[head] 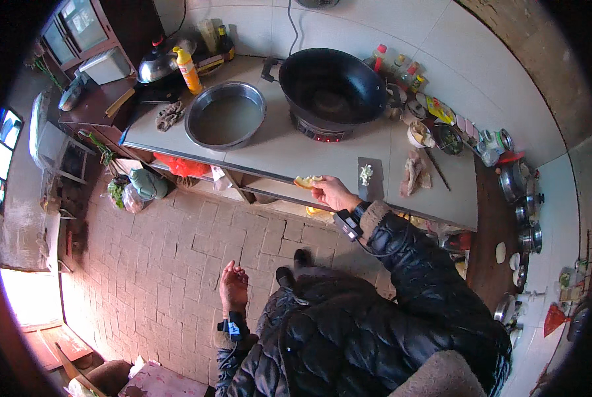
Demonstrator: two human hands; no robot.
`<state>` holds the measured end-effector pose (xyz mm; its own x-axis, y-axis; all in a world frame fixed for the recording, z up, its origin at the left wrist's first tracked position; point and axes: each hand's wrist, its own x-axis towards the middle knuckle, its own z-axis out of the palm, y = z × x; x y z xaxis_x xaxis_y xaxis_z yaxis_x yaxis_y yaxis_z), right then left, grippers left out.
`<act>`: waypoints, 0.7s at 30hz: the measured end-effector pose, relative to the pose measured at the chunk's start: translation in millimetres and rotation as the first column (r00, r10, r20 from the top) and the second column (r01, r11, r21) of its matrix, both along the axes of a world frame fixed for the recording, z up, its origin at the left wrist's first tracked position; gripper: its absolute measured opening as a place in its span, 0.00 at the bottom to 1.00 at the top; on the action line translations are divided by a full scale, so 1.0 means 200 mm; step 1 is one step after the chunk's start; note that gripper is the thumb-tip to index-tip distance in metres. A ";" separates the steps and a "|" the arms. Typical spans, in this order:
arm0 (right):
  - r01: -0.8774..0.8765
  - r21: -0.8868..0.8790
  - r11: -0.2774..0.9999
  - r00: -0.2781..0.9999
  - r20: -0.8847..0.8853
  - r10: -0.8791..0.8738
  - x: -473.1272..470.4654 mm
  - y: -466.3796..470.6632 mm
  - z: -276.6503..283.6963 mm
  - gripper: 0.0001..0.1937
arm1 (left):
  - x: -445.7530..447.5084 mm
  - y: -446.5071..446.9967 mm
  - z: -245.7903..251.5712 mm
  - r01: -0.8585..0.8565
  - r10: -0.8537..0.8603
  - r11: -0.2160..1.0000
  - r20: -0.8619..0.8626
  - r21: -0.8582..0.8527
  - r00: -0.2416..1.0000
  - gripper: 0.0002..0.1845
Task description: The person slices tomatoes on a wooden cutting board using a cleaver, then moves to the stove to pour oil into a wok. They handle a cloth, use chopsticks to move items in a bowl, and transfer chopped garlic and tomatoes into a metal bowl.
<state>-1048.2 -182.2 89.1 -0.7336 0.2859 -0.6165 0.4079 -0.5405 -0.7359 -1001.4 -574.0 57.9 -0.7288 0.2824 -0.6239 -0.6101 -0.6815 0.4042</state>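
Note:
My right hand is in front of the counter's edge and grips a bitten-looking piece of bread or flatbread, pale inside with a browned rim. Right of it on the counter, a flat grey blade, probably a cleaver's, carries a small heap of chopped white bits. Low over the brick floor hangs my left hand, its fingers loosely curled and nothing visible in them. Beyond the right hand a large black wok rests on an electric cooker with red lights lit.
A steel basin of cloudy liquid stands left of the wok. Nearby are a crumpled cloth and a yellow bottle. Another cloth, a dark stick and small bowls lie at right. Bagged vegetables sit on the floor.

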 end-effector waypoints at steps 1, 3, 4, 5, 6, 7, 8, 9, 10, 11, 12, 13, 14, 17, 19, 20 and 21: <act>-0.005 0.015 1.000 1.000 0.008 0.005 -0.02 0.04 -0.04 0.04 | -0.01 0.02 0.00 -0.005 0.005 1.000 -0.006 0.008 1.000 0.11; 0.011 0.058 0.998 0.999 0.034 -0.013 -0.07 0.10 -0.11 0.05 | -0.05 0.04 0.00 -0.021 0.022 0.999 -0.019 0.044 1.000 0.11; 0.056 0.043 0.998 0.998 0.015 -0.056 -0.10 0.11 -0.15 0.05 | -0.06 0.05 0.00 0.002 -0.002 1.000 -0.004 0.022 1.000 0.11; 0.051 0.056 0.997 0.999 -0.008 -0.051 -0.12 0.13 -0.18 0.05 | -0.08 0.05 0.01 -0.007 0.007 1.000 -0.035 -0.001 0.999 0.12; 0.065 0.083 0.994 0.998 -0.009 -0.065 -0.15 0.15 -0.21 0.05 | -0.10 0.05 0.02 -0.013 0.012 1.000 -0.045 -0.020 0.999 0.12; 0.082 0.111 0.990 0.997 -0.007 -0.082 -0.17 0.17 -0.24 0.05 | -0.12 0.05 0.02 -0.028 0.028 1.000 -0.056 0.003 0.998 0.12; 0.094 0.133 0.987 0.996 -0.005 -0.094 -0.20 0.19 -0.26 0.06 | -0.13 0.05 0.03 -0.032 0.031 0.999 -0.081 -0.012 0.996 0.11; 0.110 0.152 0.982 0.994 0.003 -0.112 -0.22 0.21 -0.29 0.06 | -0.13 0.05 0.04 -0.046 0.043 0.999 -0.097 -0.026 0.994 0.11; 0.132 0.170 0.977 0.991 0.016 -0.136 -0.23 0.22 -0.31 0.07 | -0.14 0.05 0.04 -0.035 0.029 0.996 -0.068 -0.082 0.997 0.11; 0.131 0.163 0.978 0.991 0.010 -0.135 -0.25 0.23 -0.33 0.07 | -0.14 0.06 0.04 -0.034 0.031 0.998 -0.054 -0.052 0.998 0.11; 0.133 0.157 0.979 0.991 0.006 -0.136 -0.26 0.23 -0.35 0.07 | -0.14 0.07 0.05 -0.016 0.012 0.997 -0.048 -0.081 0.999 0.11; 0.151 0.167 0.974 0.986 0.045 -0.160 -0.26 0.24 -0.36 0.07 | -0.15 0.08 0.05 0.009 -0.014 0.996 -0.051 -0.087 0.999 0.11; 0.146 0.180 0.973 0.985 0.065 -0.160 -0.27 0.24 -0.37 0.08 | -0.16 0.09 0.05 0.034 -0.039 0.995 -0.056 -0.091 0.998 0.11; 0.151 0.203 0.968 0.987 0.032 -0.160 -0.27 0.24 -0.39 0.08 | -0.20 0.11 0.04 0.033 -0.040 0.990 -0.047 -0.139 0.998 0.11; 0.126 0.256 0.958 0.987 0.067 -0.148 -0.26 0.24 -0.40 0.08 | -0.24 0.13 0.03 0.069 -0.073 0.990 -0.026 -0.124 0.997 0.12; 0.131 0.259 0.957 0.983 0.092 -0.160 -0.26 0.23 -0.40 0.08 | -0.27 0.13 0.03 0.088 -0.090 0.990 -0.013 -0.110 0.996 0.13; 0.141 0.252 0.957 0.983 0.077 -0.165 -0.25 0.23 -0.41 0.08 | -0.29 0.13 0.02 0.107 -0.109 0.988 -0.014 -0.111 0.994 0.13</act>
<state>-1099.1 -135.5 7.0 -0.6097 0.5411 -0.5793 0.4098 -0.4105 -0.8146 -1058.7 -547.6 62.2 -0.7103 0.2901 -0.6414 -0.6687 -0.5628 0.4859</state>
